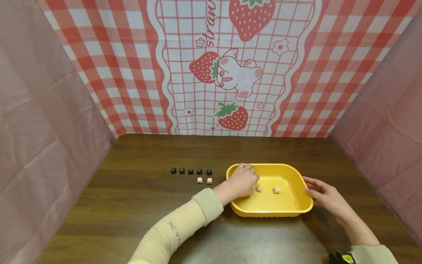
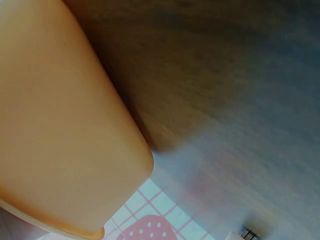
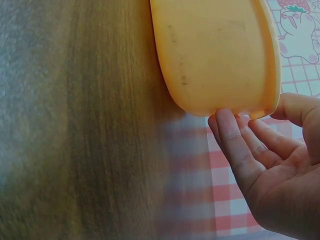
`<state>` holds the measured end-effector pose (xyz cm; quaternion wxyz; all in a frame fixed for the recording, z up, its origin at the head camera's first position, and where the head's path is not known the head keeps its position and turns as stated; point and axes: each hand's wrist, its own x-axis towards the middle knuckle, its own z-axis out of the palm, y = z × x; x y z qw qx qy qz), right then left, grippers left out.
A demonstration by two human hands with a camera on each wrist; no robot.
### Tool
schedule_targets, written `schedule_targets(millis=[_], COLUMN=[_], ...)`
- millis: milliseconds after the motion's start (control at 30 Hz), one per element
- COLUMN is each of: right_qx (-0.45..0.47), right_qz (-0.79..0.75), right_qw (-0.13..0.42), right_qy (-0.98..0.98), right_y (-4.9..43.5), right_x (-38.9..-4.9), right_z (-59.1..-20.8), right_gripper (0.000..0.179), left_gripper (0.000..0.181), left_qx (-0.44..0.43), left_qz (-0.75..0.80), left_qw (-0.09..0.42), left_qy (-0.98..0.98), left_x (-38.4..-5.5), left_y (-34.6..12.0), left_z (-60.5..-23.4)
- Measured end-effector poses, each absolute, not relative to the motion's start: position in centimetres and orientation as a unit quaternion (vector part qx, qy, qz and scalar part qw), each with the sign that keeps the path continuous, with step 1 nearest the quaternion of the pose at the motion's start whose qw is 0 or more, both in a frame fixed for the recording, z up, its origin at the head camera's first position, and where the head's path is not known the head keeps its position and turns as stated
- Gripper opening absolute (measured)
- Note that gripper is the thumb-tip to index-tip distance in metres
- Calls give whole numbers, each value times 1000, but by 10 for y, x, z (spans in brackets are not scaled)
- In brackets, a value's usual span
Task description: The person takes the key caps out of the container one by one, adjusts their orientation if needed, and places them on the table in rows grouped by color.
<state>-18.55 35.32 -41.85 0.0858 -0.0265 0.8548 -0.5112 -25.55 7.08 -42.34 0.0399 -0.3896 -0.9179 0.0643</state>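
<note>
A yellow plastic tray [image 1: 271,212] stands on the table, its outer wall [image 2: 75,125] filling the left of the left wrist view. My left hand [image 1: 241,180] reaches over its left rim with fingers bent down inside; the fingertips are hidden. Close to those fingers lies a cream keycap [image 1: 259,189], and another cream keycap [image 1: 276,190] sits further right on the tray floor. At the tray's right end my right hand [image 1: 326,196] grips the wall, thumb at the rim and fingers [image 3: 232,135] against the outside.
Left of the tray, several black keycaps [image 1: 190,171] form a row on the brown wooden table [image 1: 132,205]. Two cream keycaps [image 1: 199,180] stand just below the row's right end. A strawberry-print cloth [image 1: 211,73] hangs behind, with pink cloth at both sides.
</note>
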Motion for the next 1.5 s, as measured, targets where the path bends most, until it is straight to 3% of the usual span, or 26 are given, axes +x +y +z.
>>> schedule_targets(millis=[1033,1500], right_qx=[-22,-23], right_qz=[-512,-510], right_qw=[92,88], right_qy=[854,856], right_y=[353,353], right_x=[-184,-185], right_z=[-420,-420], right_gripper=[62,62], left_gripper=[30,17], left_qx=[-393,-387], left_qz=[71,45], left_qw=[62,90], left_qy=[-915,-917], left_x=[-246,-242], left_y=[46,15], left_z=[-393,-369])
